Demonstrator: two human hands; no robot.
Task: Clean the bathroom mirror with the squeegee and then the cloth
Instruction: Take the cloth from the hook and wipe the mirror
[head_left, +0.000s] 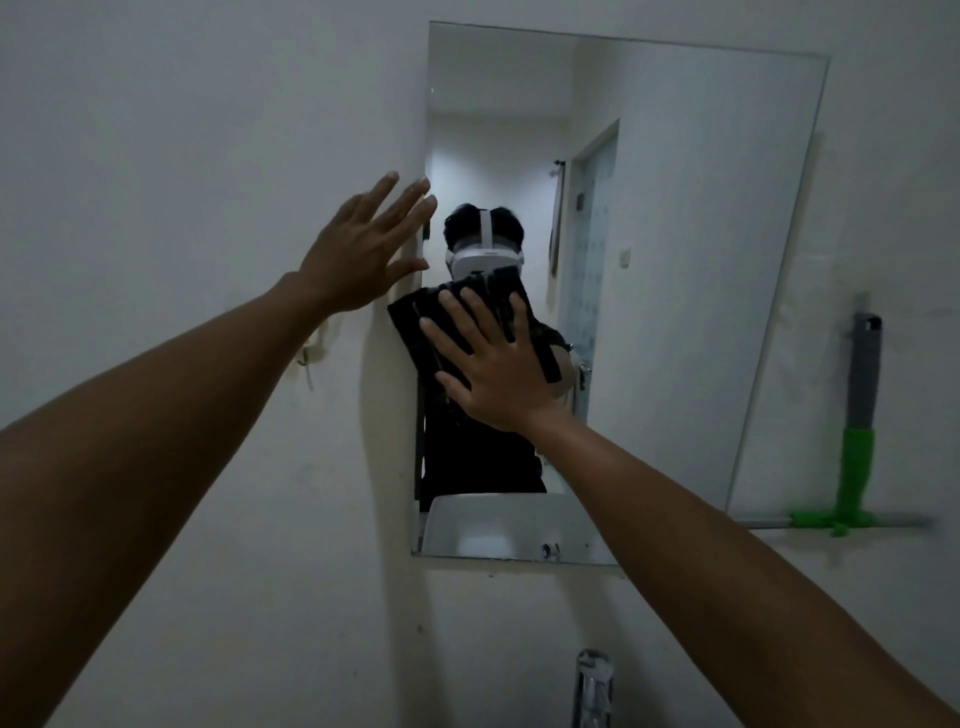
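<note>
We see the right hand (498, 369) pressed flat, fingers spread, on a dark cloth (415, 322) against the lower left part of the bathroom mirror (701, 260); its grip is not curled shut, the open palm pinning the cloth to the glass, and the cloth's left corner hangs just past the mirror's left edge over the white wall (182, 156). The left hand (363, 249) is open too, fingers splayed, holding nothing, its fingertips (423, 195) at the mirror's left edge, above and to the left of the cloth. The squeegee (857, 441) hangs on the wall just beside the mirror's right edge, well apart from both hands: grey upper handle, green lower handle, its blade running level at the bottom with the left end reaching towards the mirror's lower right corner. In the glass we see the reflection of a person in dark clothes wearing a white headset, a frosted door behind, and the white basin rim along the bottom. Below the mirror, at the bottom of the view, the top of a chrome tap (595, 686) shows, blurred
</note>
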